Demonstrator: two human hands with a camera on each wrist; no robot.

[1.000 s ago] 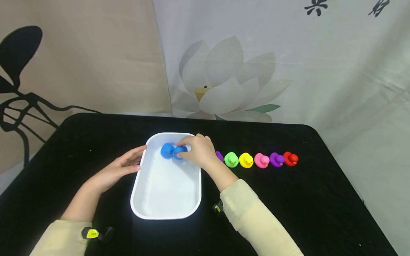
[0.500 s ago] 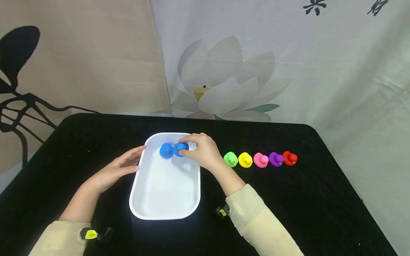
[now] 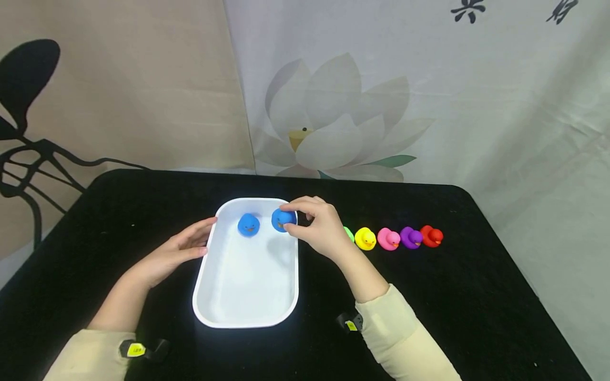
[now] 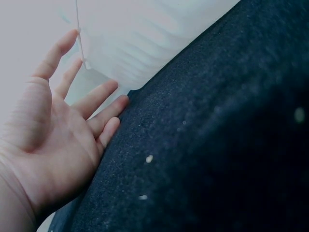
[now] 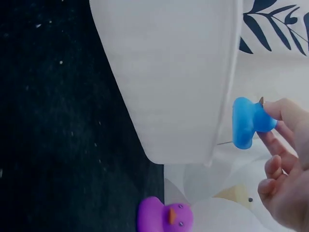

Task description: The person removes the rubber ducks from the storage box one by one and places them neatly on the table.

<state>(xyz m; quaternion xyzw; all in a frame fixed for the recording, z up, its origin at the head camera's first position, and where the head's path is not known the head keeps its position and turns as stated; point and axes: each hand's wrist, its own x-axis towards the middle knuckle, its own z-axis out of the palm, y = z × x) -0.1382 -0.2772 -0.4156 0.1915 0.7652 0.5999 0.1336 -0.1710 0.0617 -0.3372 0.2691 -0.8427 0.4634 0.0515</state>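
Note:
A white tray [image 3: 245,288] stands on the black cloth. One blue rubber duck [image 3: 249,225] sits inside near its far end. My right hand [image 3: 321,225] pinches a second blue rubber duck [image 3: 281,219] between thumb and fingers at the tray's far right side. From the right wrist view, that held duck [image 5: 245,122] is raised above the rim, clear of the tray wall [image 5: 169,77]. My left hand [image 3: 173,253] touches the tray's left rim with its fingertips. The left wrist view shows its fingers [image 4: 99,99] spread and fairly straight beside the tray.
Right of the tray runs a row of rubber ducks: green [image 3: 349,233] partly behind my right hand, yellow [image 3: 365,239], pink [image 3: 388,239], purple [image 3: 411,237] and red [image 3: 431,236]. Another purple duck [image 5: 153,216] shows beside the tray in the right wrist view. A printed curtain [image 3: 352,106] hangs behind.
My right hand has moved right with the blue duck, apart from the other blue duck and up to the tray's right rim. The left hand and tray have stayed put.

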